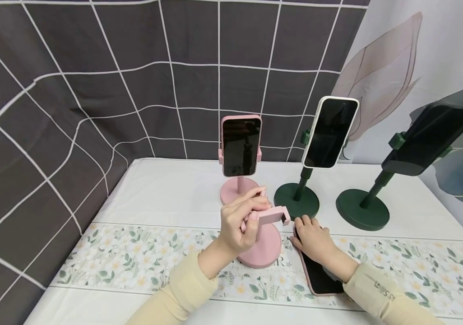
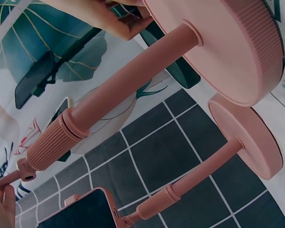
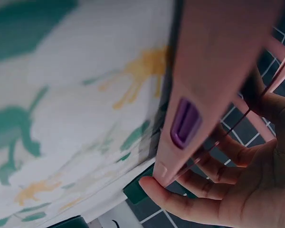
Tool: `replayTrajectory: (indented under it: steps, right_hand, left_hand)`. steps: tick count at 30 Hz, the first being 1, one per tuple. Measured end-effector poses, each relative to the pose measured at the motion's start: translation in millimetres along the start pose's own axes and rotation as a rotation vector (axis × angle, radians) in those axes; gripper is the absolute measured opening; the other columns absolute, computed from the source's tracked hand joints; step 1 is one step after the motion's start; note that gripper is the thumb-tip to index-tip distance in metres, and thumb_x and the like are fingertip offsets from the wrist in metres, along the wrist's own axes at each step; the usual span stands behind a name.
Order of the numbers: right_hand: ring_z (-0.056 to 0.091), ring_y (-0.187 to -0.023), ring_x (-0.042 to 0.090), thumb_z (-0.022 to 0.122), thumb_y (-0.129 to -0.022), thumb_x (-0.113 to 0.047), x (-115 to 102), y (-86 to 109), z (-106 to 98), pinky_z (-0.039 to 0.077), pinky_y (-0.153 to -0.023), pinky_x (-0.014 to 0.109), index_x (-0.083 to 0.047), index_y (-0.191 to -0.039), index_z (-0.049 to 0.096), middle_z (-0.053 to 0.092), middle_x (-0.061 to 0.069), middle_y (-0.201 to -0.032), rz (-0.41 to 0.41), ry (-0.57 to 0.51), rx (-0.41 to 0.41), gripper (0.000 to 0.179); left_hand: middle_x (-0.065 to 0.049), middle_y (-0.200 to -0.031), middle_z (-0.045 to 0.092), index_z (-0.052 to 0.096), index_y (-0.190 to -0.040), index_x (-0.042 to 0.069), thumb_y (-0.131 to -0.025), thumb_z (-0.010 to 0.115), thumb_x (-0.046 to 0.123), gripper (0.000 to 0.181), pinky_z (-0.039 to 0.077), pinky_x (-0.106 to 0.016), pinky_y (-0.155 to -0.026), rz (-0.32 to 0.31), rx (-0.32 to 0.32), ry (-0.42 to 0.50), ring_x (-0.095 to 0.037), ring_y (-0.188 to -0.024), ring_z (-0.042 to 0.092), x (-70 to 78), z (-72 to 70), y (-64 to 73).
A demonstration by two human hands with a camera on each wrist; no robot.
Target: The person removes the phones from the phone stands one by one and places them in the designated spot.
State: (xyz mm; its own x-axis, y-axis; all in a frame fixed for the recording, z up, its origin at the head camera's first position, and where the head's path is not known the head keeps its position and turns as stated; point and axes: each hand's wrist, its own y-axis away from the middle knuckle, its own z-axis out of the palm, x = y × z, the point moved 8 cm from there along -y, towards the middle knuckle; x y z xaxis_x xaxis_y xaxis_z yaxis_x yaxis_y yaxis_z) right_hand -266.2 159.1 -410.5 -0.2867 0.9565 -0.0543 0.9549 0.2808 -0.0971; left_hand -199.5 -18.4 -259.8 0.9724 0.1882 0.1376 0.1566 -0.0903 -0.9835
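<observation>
My left hand (image 1: 237,223) grips the pink clamp (image 1: 272,215) at the top of a pink phone stand, whose round base (image 1: 261,253) stands on the table. The left wrist view shows this stand's stem (image 2: 137,76) and ribbed collar (image 2: 57,142), with fingertips (image 2: 8,204) by the joint at its end. To the right, a phone in a pink case (image 1: 318,280) lies screen up. My right hand (image 1: 317,241) holds its far end, fingers along the edges. In the right wrist view the case's side (image 3: 199,85) shows a purple switch (image 3: 185,123).
Behind stands another pink stand (image 1: 239,187) bearing a pink-cased phone (image 1: 241,146). Right of it, a green stand (image 1: 296,201) bears a white-edged phone (image 1: 331,133), and a second green stand (image 1: 363,210) bears a dark phone (image 1: 430,140). A floral strip (image 1: 134,253) crosses the white table.
</observation>
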Motion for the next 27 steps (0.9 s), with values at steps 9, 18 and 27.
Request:
replayTrajectory:
  steps: [9,18,27]
  right_hand:
    - [0.053,-0.086,0.035,0.068,-0.085,-0.025,3,-2.8,7,0.049,-0.059,0.054,0.003,-0.104,0.054,0.052,0.02,-0.096,0.014,-0.024,-0.1,0.036]
    - [0.047,-0.087,0.036,0.065,-0.088,-0.021,1,-3.8,9,0.045,-0.059,0.055,-0.005,-0.103,0.048,0.044,0.02,-0.095,0.006,-0.076,-0.142,0.028]
    - [0.047,-0.09,0.039,0.065,-0.087,-0.021,2,-4.0,11,0.044,-0.061,0.056,-0.003,-0.105,0.047,0.044,0.019,-0.096,0.008,-0.084,-0.159,0.031]
  left_hand:
    - [-0.015,-0.069,0.069,0.062,-0.074,-0.005,-0.089,0.033,0.012,0.037,0.056,-0.039,-0.083,0.011,-0.009,-0.001,-0.034,-0.082,0.07,-0.4,0.5,-1.2]
    - [-0.015,-0.071,0.069,0.063,-0.075,-0.005,-0.089,0.033,0.013,0.037,0.056,-0.037,-0.081,0.012,-0.014,-0.008,-0.036,-0.084,0.07,-1.1,0.2,-2.6]
    - [-0.015,-0.07,0.069,0.063,-0.075,-0.005,-0.086,0.035,0.01,0.034,0.056,-0.038,-0.082,0.009,-0.013,-0.006,-0.036,-0.082,0.07,-0.6,0.2,-2.3]
